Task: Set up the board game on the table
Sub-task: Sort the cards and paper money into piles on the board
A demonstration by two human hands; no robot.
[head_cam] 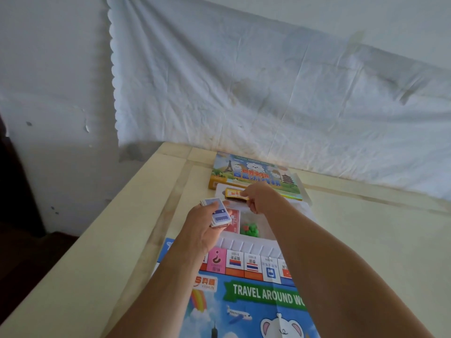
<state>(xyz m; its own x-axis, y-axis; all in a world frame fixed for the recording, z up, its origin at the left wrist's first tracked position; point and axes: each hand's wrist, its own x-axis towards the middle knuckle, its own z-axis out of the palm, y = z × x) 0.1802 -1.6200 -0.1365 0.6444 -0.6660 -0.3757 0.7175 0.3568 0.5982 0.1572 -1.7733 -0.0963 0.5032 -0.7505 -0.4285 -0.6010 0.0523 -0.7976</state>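
Two decks in play: my left hand (205,226) fingers clamp the blue cards (218,213) above the white tray (246,243), freeing my right hand (256,195) to pinch the yellow deck (235,193) at the tray's far end.

board (244,308): my arms cover its right side and the bottom edge cuts it off
yellow deck (235,193): my right hand (258,195) hides its right end
tray (246,243): mostly behind my left hand (201,226) and cards (218,213)
green bits (249,228): too blurred to tell
box (253,175) print: too small to read
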